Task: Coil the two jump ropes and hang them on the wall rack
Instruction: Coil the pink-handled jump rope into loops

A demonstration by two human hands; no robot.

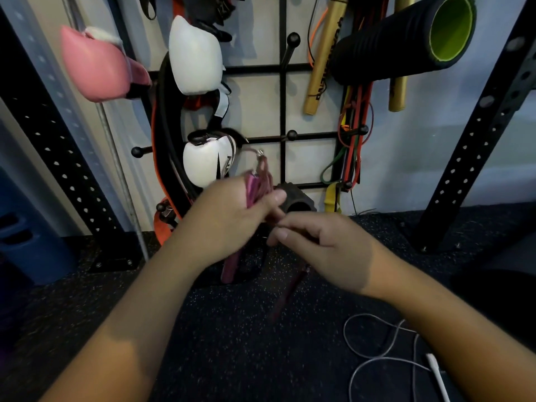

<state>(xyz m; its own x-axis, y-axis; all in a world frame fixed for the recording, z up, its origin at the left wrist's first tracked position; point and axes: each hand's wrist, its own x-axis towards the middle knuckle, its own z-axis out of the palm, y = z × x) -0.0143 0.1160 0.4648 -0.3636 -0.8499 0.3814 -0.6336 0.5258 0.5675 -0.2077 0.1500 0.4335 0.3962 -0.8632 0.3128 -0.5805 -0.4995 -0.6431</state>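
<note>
— What are the hands doing?

— The left hand [232, 219] is curled round a bundle of the pink jump rope [256, 184], thumb pressed over the strands, forearm reaching in from the lower left. The right hand [324, 248] comes in from the lower right with its fingers bent toward the bundle; it seems to pinch a strand, but blur hides the contact.

— And the handles?

— One pink handle [230, 266] hangs below the left hand; a darker one [287, 294] slants down under the right.

— The second rope?

— The white jump rope [385, 349] lies loose on the floor [232, 343], toward its lower right corner.

— The rack?

— The wall rack [282, 105] stands just beyond the hands. Lettering on the gold sticks [324, 59] and the white boxing glove [207, 161] is too blurred to read.
</note>
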